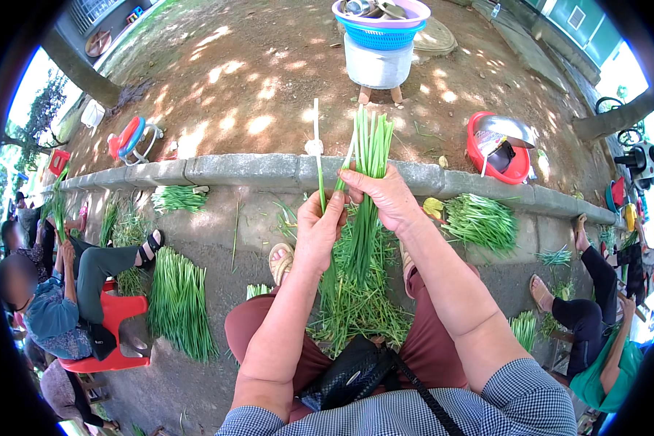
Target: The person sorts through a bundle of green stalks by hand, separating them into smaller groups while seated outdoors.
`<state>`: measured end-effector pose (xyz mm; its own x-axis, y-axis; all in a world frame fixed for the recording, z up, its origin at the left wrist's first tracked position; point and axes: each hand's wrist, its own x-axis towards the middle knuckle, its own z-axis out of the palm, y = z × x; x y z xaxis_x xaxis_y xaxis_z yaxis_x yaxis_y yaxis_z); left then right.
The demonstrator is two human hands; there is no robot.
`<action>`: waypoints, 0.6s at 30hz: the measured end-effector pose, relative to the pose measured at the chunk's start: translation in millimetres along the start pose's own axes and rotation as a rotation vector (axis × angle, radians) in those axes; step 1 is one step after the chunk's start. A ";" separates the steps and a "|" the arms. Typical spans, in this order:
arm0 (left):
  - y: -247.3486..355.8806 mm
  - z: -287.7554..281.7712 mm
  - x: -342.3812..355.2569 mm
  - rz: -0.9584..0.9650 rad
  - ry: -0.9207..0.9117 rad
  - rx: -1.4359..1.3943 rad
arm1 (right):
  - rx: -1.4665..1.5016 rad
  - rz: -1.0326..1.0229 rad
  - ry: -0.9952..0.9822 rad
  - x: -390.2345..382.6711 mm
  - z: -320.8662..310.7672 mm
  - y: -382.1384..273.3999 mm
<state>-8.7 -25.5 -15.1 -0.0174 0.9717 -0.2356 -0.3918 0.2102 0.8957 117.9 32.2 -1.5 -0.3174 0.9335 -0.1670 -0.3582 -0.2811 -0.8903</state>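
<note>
My right hand [386, 198] is closed round a bunch of green chives [374, 149], their pale cut ends pointing away from me and their leaves hanging toward my lap. Close beside it, my left hand [317, 231] pinches a few separate chive stalks [321, 174]; one sticks up long, with a whitish upper end. The fingertips of both hands nearly meet at the bunch's left edge. Under my hands, between my knees, lies a loose heap of chives and trimmings [360, 309]. A black bag [349, 374] rests on my lap.
A stone kerb [254, 171] runs across ahead. Chive piles lie at left [180, 305], far left [179, 198] and right [481, 224]. Beyond the kerb stand a red basin [479, 138] and a bucket [378, 65] topped with baskets. People sit on both sides, one on a red chair [123, 312].
</note>
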 end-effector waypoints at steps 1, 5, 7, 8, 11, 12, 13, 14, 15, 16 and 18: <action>-0.3 -0.2 0.1 0.012 -0.006 -0.002 | 0.028 0.005 -0.012 0.3 0.2 1.1; -2.5 0.2 0.5 0.003 -0.025 -0.003 | 0.120 0.036 -0.042 -0.5 -1.0 3.9; -4.5 0.9 0.4 -0.047 -0.036 -0.014 | 0.130 0.047 -0.037 -1.1 -0.2 5.2; -5.4 1.1 0.5 -0.072 -0.043 -0.020 | 0.120 0.045 -0.024 -1.2 0.2 6.2; -6.8 -1.7 0.5 -0.086 -0.098 -0.046 | 0.120 0.039 0.013 -1.5 0.4 5.5; -6.2 -1.9 0.1 -0.089 -0.108 -0.043 | 0.124 0.037 0.025 -1.5 0.5 5.0; -5.2 -1.7 -0.4 -0.092 -0.118 -0.040 | 0.130 0.035 0.032 -1.4 1.0 5.0; -4.7 -1.7 -0.8 -0.096 -0.127 -0.038 | 0.137 0.032 0.039 -1.4 1.4 5.5; -4.4 -1.8 -0.8 -0.101 -0.128 -0.033 | 0.143 0.030 0.046 -1.4 1.6 5.8; -4.1 -1.9 -0.6 -0.106 -0.129 -0.028 | 0.137 0.022 0.037 -1.2 1.1 6.1; -3.2 -2.2 -0.6 -0.110 -0.135 -0.021 | 0.126 0.006 0.020 -0.7 -0.6 6.8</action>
<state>-9.4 -27.0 -18.7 0.1496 0.9488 -0.2783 -0.4039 0.3156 0.8586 116.2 29.8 -7.7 -0.3031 0.9354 -0.1819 -0.4639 -0.3116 -0.8293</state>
